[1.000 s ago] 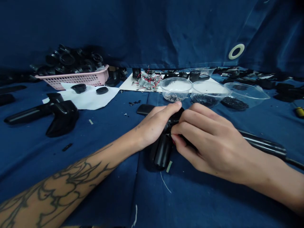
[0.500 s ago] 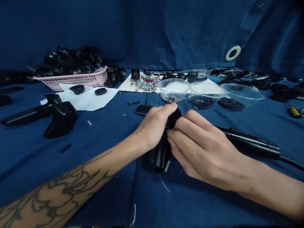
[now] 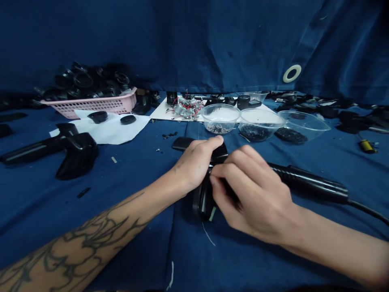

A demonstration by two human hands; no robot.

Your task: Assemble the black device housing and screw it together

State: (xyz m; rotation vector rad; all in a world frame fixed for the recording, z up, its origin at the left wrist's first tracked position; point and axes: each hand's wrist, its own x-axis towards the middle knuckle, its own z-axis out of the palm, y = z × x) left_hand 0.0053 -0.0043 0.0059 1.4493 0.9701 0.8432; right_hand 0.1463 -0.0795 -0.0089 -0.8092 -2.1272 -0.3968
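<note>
My left hand (image 3: 199, 162) is wrapped round a black plastic housing with a handle (image 3: 205, 198), its thumb laid along the top. The housing's handle points toward me, and much of its body is hidden under my fingers. My right hand (image 3: 252, 186) is closed, thumb and fingertips pinched together against the joint of the handle. Whatever sits between those fingertips is too small and covered to make out. Behind my right hand lies a black cylindrical tool with a cord (image 3: 316, 184), its front end hidden.
Clear plastic bowls hold screws (image 3: 219, 129) and small black parts (image 3: 257, 133). A pink basket (image 3: 94, 106) heaped with black parts stands back left, near another black housing (image 3: 77, 156). Wired motors (image 3: 187, 108) lie on white board. A yellow-and-black piece (image 3: 367, 146) is at right.
The view has shifted slightly. My right hand has turned a little, its fingertips still at the housing's joint. My left hand keeps its hold on the housing.
</note>
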